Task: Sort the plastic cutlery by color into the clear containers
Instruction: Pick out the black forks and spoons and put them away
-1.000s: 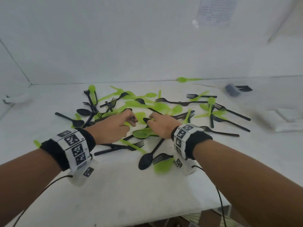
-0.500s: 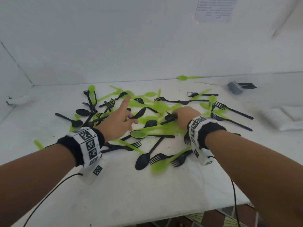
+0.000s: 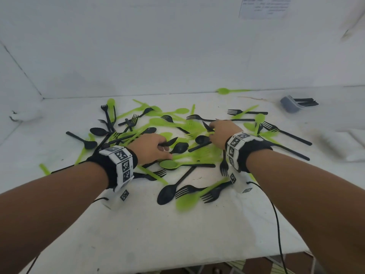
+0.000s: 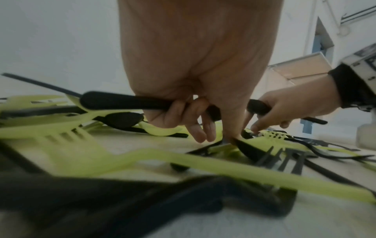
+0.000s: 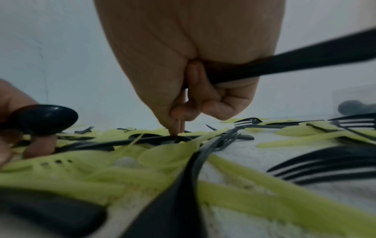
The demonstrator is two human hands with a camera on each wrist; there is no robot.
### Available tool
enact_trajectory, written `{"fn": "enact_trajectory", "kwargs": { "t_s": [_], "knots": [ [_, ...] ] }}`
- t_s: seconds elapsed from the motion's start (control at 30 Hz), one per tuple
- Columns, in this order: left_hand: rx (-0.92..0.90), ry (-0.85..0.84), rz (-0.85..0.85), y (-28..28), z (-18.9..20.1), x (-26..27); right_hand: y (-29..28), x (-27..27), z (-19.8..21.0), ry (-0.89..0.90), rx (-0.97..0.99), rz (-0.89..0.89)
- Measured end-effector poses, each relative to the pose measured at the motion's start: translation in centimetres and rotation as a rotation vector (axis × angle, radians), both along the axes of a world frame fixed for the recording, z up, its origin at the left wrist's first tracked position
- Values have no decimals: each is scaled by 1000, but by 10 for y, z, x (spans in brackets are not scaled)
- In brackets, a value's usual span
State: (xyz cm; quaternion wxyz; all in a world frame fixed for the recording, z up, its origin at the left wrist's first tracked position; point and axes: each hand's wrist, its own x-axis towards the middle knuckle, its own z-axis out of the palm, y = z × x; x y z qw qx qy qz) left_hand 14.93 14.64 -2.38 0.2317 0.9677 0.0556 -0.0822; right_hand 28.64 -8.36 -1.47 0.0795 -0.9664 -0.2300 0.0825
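1. Cutlery [image 3: 189, 155], black and green, lies mixed across the table [image 3: 177, 234].
2. Left hand [image 3: 152, 147] grips a black spoon [image 4: 114, 103], handle crosswise.
3. Right hand [image 3: 223, 133] grips black pieces; another black spoon [image 5: 162, 138] lies under its fingers [image 5: 175, 128].
4. Wall paper [image 3: 262, 6]: unreadable.

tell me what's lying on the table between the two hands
In the head view, black spoons and a green fork lie in the gap between the left hand and the right hand, over more green cutlery.
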Motion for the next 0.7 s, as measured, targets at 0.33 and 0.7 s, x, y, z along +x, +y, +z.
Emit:
{"fn": "enact_trajectory", "kwargs": {
  "t_s": [0.33,0.7],
  "knots": [
    [-176,168,75,-2,2,18,11,8,-7,-48,82,89],
    [-5,133,-30,-17,4,28,22,-11,13,-33,665,67]
  ]
}}
